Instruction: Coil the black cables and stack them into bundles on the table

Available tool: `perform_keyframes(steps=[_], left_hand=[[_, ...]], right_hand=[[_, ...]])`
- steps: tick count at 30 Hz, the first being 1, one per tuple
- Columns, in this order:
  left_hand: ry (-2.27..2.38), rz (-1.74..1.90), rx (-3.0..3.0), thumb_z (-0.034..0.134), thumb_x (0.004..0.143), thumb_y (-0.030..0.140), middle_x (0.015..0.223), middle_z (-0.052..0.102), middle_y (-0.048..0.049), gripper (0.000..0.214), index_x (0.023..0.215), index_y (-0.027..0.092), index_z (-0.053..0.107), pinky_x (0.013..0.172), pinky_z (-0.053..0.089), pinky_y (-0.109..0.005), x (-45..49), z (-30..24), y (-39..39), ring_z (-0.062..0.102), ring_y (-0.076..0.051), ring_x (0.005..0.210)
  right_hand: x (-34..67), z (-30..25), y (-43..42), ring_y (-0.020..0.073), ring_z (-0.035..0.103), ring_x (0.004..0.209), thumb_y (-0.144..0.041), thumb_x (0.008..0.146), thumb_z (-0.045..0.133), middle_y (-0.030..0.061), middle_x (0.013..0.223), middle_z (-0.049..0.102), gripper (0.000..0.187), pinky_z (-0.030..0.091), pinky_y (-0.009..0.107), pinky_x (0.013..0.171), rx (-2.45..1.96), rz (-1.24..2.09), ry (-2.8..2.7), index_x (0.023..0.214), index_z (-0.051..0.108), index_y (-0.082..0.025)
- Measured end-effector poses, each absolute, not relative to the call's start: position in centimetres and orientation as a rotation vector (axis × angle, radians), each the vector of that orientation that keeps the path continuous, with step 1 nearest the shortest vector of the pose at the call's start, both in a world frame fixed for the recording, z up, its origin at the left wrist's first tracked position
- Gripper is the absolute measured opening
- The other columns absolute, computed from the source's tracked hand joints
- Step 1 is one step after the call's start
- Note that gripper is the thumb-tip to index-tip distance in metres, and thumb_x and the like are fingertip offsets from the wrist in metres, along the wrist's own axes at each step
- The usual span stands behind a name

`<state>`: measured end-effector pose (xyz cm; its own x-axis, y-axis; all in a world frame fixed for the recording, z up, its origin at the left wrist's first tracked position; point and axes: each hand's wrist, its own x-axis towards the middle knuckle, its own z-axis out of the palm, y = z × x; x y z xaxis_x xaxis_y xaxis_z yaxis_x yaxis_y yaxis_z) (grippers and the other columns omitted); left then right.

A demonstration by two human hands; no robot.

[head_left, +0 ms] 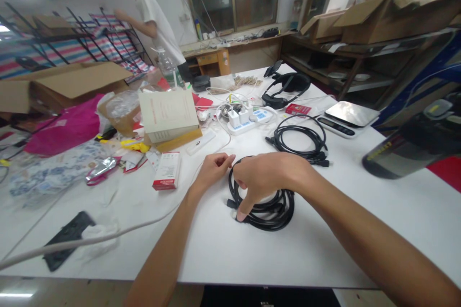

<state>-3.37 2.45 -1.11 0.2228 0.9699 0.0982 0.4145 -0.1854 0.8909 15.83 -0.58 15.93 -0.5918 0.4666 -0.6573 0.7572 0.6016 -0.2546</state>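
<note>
A coil of black cable (283,218) lies on the white table in front of me, its plugs at the left side. Over the coil bends my right hand (268,175), closed on the cable; its thumb presses down near a plug with a pale end, and most of its other fingers are hidden. Just left of the coil is my left hand (215,169), with fingers curled together; whether anything is pinched in them is not visible. Behind my right hand lies a second black cable coil (300,139), which neither hand touches.
Further back are a white power strip (248,124) and a black headset (288,88). To the right stand a scale (347,117) and a dark bottle (403,146). A small red-white box (167,171), a phone-like black slab (68,240) and clutter are left. A person (156,19) stands beyond.
</note>
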Motion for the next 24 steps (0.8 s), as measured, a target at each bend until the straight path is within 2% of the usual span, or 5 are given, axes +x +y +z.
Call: perform_keyframes(steps=[10, 14, 17, 19, 24], left_hand=[[1.024, 0.157, 1.664, 0.059, 0.103, 0.052, 0.107, 0.074, -0.0073, 0.036, 0.114, 0.023, 0.077, 0.087, 0.052, -0.032, -9.1, 4.4, -9.2, 0.066, -0.021, 0.095], [1.393, 0.386, 1.479, 0.069, 0.096, 0.056, 0.091, 0.075, -0.01, 0.038, 0.096, 0.02, 0.08, 0.074, 0.054, -0.032, -16.9, 5.7, -11.6, 0.066, -0.022, 0.081], [1.725, 1.05, 1.286, 0.076, 0.085, 0.065, 0.075, 0.064, -0.0027, 0.049, 0.102, 0.019, 0.075, 0.058, 0.046, -0.028, -19.0, 6.2, -7.8, 0.054, -0.017, 0.064], [1.849, 1.139, 1.413, 0.075, 0.085, 0.063, 0.085, 0.068, -0.0031, 0.051, 0.108, 0.018, 0.073, 0.073, 0.054, -0.031, -18.2, 6.0, -3.3, 0.06, -0.018, 0.074], [1.969, 0.373, 2.063, 0.065, 0.086, 0.048, 0.132, 0.07, -0.0206, 0.052, 0.123, 0.012, 0.065, 0.106, 0.053, -0.048, -13.6, 3.5, 7.8, 0.066, -0.033, 0.119]], right_hand=[[18.8, 16.8, 0.1, 0.0236, 0.072, 0.083, -0.062, 0.098, 0.061, 0.0133, 0.107, 0.079, 0.055, 0.041, 0.031, 0.062, 1.055, -0.64, 2.504, 0.116, 0.079, -0.014], [19.8, 17.2, 0.6, 0.0246, 0.073, 0.087, -0.059, 0.101, 0.058, 0.0129, 0.113, 0.078, 0.053, 0.042, 0.031, 0.063, 1.099, -0.595, 2.552, 0.125, 0.076, -0.015], [20.1, 17.6, 0.7, 0.0266, 0.074, 0.093, -0.055, 0.104, 0.055, 0.014, 0.119, 0.078, 0.05, 0.045, 0.031, 0.065, 1.143, -0.558, 2.556, 0.128, 0.075, -0.016], [20.2, 17.7, 0.5, 0.0283, 0.075, 0.098, -0.053, 0.105, 0.054, 0.0154, 0.124, 0.076, 0.049, 0.047, 0.032, 0.067, 1.161, -0.542, 2.566, 0.129, 0.075, -0.015], [20.5, 17.9, 0.3, 0.0312, 0.076, 0.106, -0.05, 0.106, 0.053, 0.0183, 0.126, 0.076, 0.049, 0.052, 0.034, 0.075, 1.165, -0.524, 2.584, 0.131, 0.073, -0.014]])
